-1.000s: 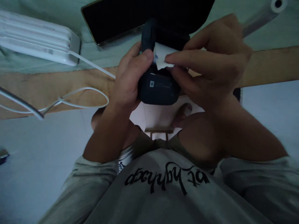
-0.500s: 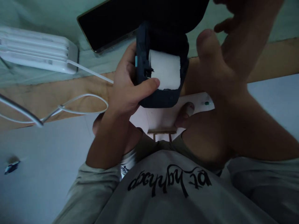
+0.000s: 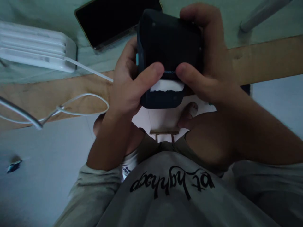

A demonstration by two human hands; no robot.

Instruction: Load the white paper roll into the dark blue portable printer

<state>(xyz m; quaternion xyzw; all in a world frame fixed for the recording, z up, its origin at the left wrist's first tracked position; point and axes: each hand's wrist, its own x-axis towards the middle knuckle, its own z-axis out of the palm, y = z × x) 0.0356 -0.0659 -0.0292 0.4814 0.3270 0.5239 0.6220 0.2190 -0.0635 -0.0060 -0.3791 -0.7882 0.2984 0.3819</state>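
Observation:
A dark label printer (image 3: pixel 172 44) is held up between both my hands, its lid lowered over the paper roll. A white strip of the paper (image 3: pixel 167 85) shows below the lid's lower edge. My left hand (image 3: pixel 132 75) grips the printer's left side, thumb on the lid and fingers behind. On the right side my right hand (image 3: pixel 208 63) wraps around it, its thumb on the lid beside the lettering and its index finger over the upper corner. The fingers behind the printer are hidden.
Behind the printer, a dark-screened phone (image 3: pixel 113 25) lies on the green cloth (image 3: pixel 94 63). To the left stands a white power strip (image 3: pixel 38 45) with a white cable (image 3: pixel 85 94) looping over the wooden table edge (image 3: pixel 265 58). A grey rod (image 3: pixel 262 15) is at upper right.
The printer's lid has swung down over the paper roll, which was exposed before. My right hand has moved in from the right and now grips the printer; my left hand keeps its hold.

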